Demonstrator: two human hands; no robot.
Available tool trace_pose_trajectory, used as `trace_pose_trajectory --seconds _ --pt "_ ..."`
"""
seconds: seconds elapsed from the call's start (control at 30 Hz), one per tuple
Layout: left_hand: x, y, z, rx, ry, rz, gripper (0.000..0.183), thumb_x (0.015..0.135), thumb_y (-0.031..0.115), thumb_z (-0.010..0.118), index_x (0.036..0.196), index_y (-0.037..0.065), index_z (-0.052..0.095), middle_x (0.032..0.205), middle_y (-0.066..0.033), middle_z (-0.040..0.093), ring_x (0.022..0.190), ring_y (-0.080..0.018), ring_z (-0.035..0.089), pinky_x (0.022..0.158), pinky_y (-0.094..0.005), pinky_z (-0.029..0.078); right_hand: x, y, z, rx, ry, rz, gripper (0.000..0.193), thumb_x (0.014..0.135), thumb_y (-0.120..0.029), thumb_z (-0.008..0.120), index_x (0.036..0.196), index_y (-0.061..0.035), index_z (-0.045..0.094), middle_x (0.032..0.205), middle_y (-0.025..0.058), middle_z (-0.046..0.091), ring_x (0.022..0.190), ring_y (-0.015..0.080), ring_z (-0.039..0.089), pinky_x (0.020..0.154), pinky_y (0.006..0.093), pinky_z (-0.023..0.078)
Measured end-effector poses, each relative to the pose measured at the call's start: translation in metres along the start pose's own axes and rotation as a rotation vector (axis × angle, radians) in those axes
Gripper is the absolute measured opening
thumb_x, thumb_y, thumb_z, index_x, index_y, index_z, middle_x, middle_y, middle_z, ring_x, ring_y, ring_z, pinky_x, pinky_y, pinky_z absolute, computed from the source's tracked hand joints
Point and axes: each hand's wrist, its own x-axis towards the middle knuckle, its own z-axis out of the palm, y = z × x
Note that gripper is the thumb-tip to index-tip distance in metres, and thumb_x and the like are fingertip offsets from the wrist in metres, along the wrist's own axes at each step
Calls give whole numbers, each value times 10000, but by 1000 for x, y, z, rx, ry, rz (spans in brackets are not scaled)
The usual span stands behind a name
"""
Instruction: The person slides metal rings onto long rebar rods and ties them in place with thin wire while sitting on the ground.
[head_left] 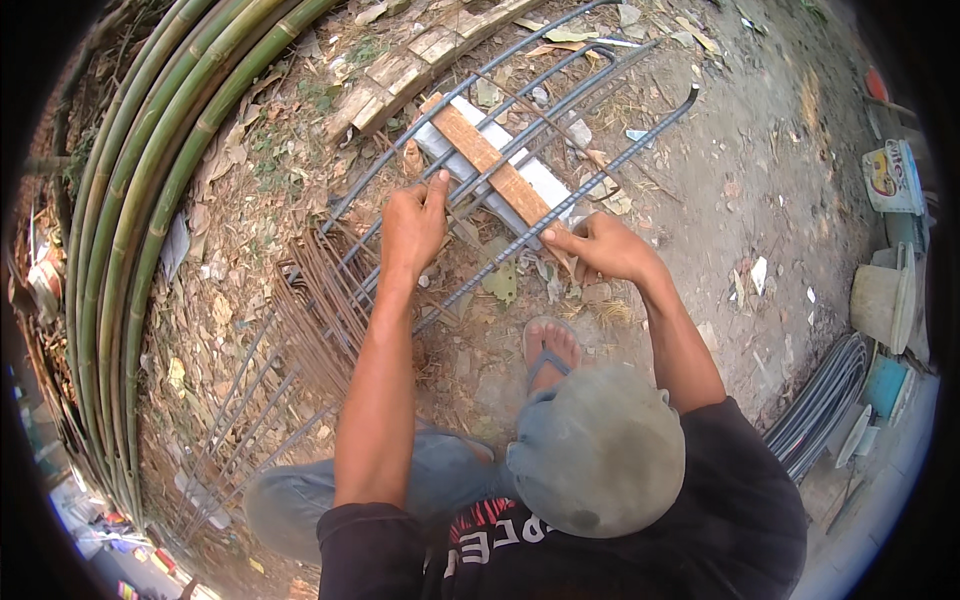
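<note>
My left hand (pixel 415 228) is closed in a fist, thumb pointing up, at the left bars of a steel rebar frame. What lies inside its fingers is hidden. My right hand (pixel 608 248) has its thumb against the near ribbed rebar (pixel 470 288), fingers curled below; what they grip is unclear. Under the bars, a brown wooden strip (pixel 518 190) lies across a white slab (pixel 545 182). Thin rods cross the bars beyond my hands. A dense bunch of rusty bent stirrups (pixel 318 305) surrounds the bars beside my left forearm.
Long green bamboo poles (pixel 165 190) curve along the left. A weathered timber (pixel 420 60) lies beyond the frame. To the right are a pale tub (pixel 885 300), a printed bucket (pixel 893 178) and a bundle of dark rods (pixel 820 405). Dry leaves litter the dirt.
</note>
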Motion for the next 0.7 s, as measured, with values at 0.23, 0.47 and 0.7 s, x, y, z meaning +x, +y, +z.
trace_pose_trajectory --seconds 0.23,0.47,0.7 --pt "2 0 0 -115 -64 -112 674 1047 560 516 764 -13 729 527 -92 615 507 -171 610 562 -366 486 -34 48 27 -519 499 -450 802 764 -650 807 1122 39 603 719 213 710 695 404 726 646 505 565" --pt "6 4 3 -27 -20 -2 687 1083 505 458 710 -24 692 517 -115 592 496 -217 601 568 -399 484 -6 45 69 -252 605 -465 451 919 -365 753 950 45 567 677 219 690 624 417 701 564 465 551" --pt "-3 1 13 -101 -3 -13 680 1084 476 469 631 -6 628 505 -117 560 496 -229 577 568 -423 470 -1 43 76 -234 686 -480 424 911 -343 761 952 35 576 674 212 687 610 402 698 559 470 546"
